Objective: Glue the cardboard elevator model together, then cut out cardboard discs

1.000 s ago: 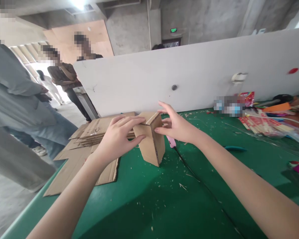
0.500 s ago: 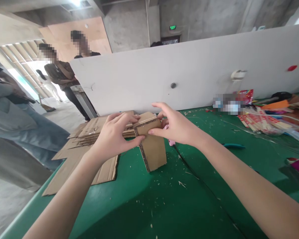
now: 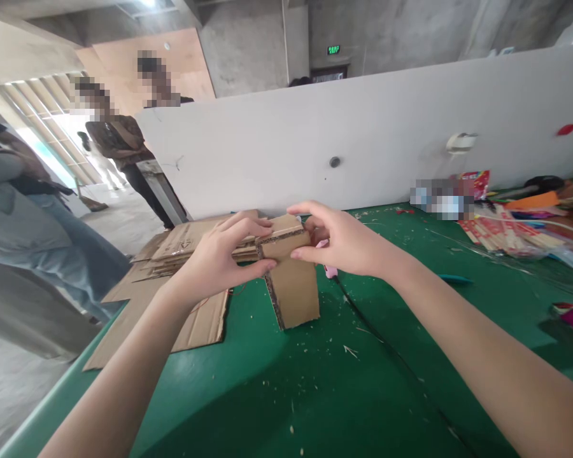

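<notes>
A small folded cardboard piece [image 3: 293, 286] stands upright on the green table [image 3: 344, 394]. My left hand [image 3: 219, 257] grips its top left corner, thumb in front and fingers over the top. From the right, my right hand [image 3: 344, 242] pinches the top flap, thumb on the front face and fingers curled behind. A pink tool [image 3: 329, 270] with a black cord [image 3: 386, 356] lies just behind the piece, partly hidden by my right hand.
Flat cardboard sheets [image 3: 172, 280] are stacked at the table's left edge. A white partition [image 3: 363, 140] runs along the back. Packets, sticks and clutter [image 3: 506, 222] lie far right, a teal tool [image 3: 453, 278] nearer. People [image 3: 38, 216] stand at left beyond the table.
The cardboard piece turned so its broad face points toward me. My right hand went from spread fingers to a pinch on the top flap. A person at left moved away.
</notes>
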A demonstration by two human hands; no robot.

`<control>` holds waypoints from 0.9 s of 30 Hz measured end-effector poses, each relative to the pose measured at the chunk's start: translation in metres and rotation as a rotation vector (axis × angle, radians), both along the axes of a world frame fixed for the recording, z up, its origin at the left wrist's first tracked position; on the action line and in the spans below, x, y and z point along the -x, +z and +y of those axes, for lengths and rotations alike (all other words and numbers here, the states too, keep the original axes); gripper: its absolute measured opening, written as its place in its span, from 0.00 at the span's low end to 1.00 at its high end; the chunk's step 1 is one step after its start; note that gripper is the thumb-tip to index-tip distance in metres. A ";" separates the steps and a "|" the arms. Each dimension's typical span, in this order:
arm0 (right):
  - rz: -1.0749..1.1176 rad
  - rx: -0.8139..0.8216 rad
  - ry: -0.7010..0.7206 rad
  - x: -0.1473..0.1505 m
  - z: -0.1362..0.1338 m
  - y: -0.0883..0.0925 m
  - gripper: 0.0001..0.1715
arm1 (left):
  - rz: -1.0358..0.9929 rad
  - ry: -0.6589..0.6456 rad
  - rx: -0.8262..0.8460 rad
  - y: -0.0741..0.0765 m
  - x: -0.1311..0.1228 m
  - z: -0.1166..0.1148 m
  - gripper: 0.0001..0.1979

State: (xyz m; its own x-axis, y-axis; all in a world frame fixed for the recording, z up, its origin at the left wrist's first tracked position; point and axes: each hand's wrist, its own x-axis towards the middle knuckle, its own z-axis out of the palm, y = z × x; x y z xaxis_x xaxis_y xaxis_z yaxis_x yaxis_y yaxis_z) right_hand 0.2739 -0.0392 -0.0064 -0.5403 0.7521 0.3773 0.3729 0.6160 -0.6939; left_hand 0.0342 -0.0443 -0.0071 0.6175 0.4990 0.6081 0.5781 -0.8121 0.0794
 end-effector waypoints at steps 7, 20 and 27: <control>0.034 0.119 0.121 -0.003 0.003 0.000 0.29 | 0.005 0.022 0.109 0.005 0.003 -0.004 0.16; 0.000 -0.085 0.114 0.003 -0.002 0.001 0.22 | 0.014 0.048 0.078 0.007 0.006 -0.003 0.18; -0.040 -0.050 0.076 0.000 -0.002 0.002 0.19 | 0.021 0.080 0.012 0.004 0.003 -0.004 0.18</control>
State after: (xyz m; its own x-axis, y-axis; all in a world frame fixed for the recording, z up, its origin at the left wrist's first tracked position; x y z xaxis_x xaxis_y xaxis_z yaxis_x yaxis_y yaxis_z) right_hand 0.2743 -0.0408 -0.0045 -0.6105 0.6893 0.3901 0.3507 0.6769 -0.6472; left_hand 0.0314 -0.0479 -0.0028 0.5881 0.5546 0.5887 0.6427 -0.7623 0.0763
